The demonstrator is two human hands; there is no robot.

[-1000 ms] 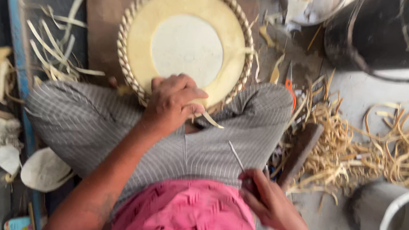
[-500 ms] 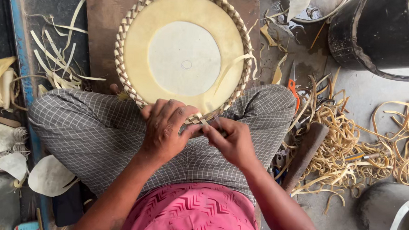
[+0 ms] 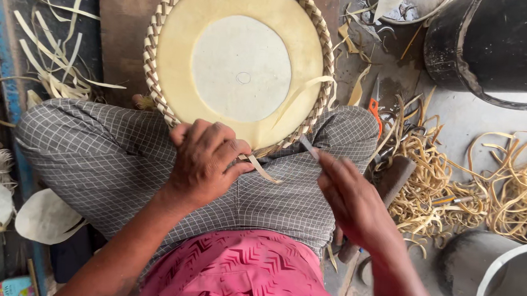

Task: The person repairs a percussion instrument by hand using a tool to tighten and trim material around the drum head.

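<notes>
A round pale-yellow disc with a braided cane rim (image 3: pixel 242 63) rests against my crossed legs in grey checked cloth. My left hand (image 3: pixel 205 163) grips its near rim, fingers curled over the braid, and a loose pale strip end (image 3: pixel 262 169) sticks out beside the thumb. My right hand (image 3: pixel 351 197) pinches a thin metal blade or needle (image 3: pixel 309 147), its tip pointing at the rim's lower right. Another pale strip (image 3: pixel 299 96) lies curled across the disc's face.
Tangled cane shavings (image 3: pixel 448 176) pile up on the right. An orange-handled tool (image 3: pixel 374 106) lies near my right knee. A big black tub (image 3: pixel 491 46) stands at the top right, a grey bucket (image 3: pixel 497 280) at the bottom right. Loose pale strips (image 3: pixel 51 65) lie left.
My right hand came up from beside my hip to the rim, met the left hand, then drew back a little to the right with the thin tool. The left hand stayed on the rim.
</notes>
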